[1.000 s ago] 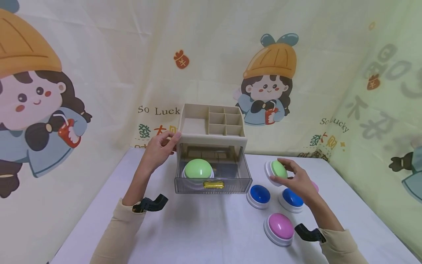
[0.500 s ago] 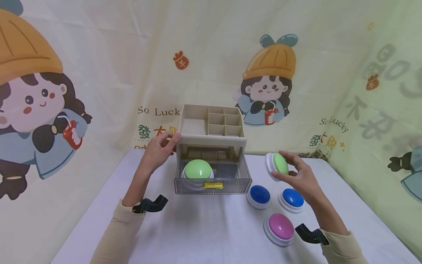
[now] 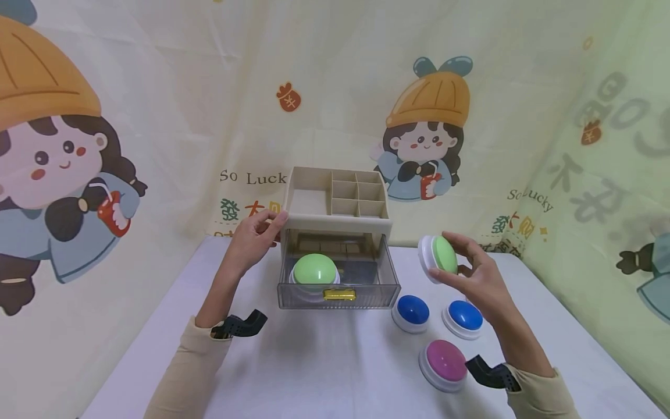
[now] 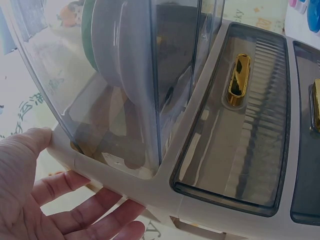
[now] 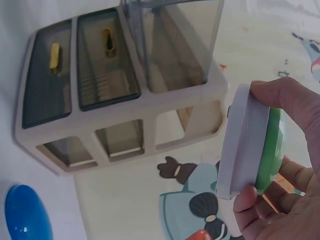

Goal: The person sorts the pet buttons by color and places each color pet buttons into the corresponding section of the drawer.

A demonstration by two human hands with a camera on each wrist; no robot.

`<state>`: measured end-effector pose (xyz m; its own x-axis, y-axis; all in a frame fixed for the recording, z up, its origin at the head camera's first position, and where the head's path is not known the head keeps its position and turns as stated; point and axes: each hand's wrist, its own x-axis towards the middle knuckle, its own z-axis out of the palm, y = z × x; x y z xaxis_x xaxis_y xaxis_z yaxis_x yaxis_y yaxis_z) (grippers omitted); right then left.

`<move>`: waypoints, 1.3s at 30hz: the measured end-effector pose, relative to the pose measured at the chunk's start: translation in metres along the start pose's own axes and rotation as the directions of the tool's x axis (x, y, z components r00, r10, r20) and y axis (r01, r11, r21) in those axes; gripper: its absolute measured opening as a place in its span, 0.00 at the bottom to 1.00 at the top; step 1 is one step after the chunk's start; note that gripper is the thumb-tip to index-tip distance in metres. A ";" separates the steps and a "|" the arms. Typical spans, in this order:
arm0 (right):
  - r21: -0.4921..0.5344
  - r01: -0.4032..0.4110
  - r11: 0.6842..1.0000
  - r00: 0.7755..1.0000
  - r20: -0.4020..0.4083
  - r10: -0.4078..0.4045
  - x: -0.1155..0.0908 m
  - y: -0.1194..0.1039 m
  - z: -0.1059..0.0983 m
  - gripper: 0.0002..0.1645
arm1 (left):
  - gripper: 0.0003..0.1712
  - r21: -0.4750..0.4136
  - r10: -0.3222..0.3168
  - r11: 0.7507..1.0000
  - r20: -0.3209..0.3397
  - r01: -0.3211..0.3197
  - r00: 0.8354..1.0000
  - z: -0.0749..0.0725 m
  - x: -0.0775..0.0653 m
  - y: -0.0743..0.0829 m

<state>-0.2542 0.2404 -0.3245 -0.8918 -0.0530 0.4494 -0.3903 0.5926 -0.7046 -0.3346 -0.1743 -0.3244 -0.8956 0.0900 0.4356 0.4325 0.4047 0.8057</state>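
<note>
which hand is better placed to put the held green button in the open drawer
Probably the right hand: it grips the green button beside the drawer, while the left hand holds the organizer.

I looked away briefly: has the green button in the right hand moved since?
Yes: judged against the drawer, the held green button sits higher in the head view.

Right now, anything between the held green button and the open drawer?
Only the right wall of the open drawer stands between its inside and the green button in the right hand; I can't tell whether the button clears it. Another green button sits inside, at left.
</note>
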 end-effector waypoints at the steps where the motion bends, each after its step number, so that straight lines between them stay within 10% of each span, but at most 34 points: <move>1: 0.006 0.001 1.000 1.000 -0.003 -0.001 0.000 -0.002 -0.001 0.46 | 0.27 -0.002 0.000 1.000 0.000 0.000 1.000 0.000 0.000 0.000; 20: 0.054 0.150 0.987 0.989 -0.010 -0.149 -0.013 -0.043 -0.004 0.48 | 0.28 0.004 0.002 1.000 0.000 -0.002 1.000 0.000 -0.001 0.001; 39: -0.143 0.263 0.954 0.964 0.075 -0.255 0.009 -0.063 0.001 0.51 | 0.28 0.009 -0.005 1.000 -0.002 0.005 1.000 0.001 -0.003 0.001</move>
<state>-0.2378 0.2015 -0.2771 -0.7773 -0.2624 0.5717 -0.5744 0.6666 -0.4750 -0.3316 -0.1729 -0.3249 -0.8977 0.0862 0.4320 0.4268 0.4134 0.8044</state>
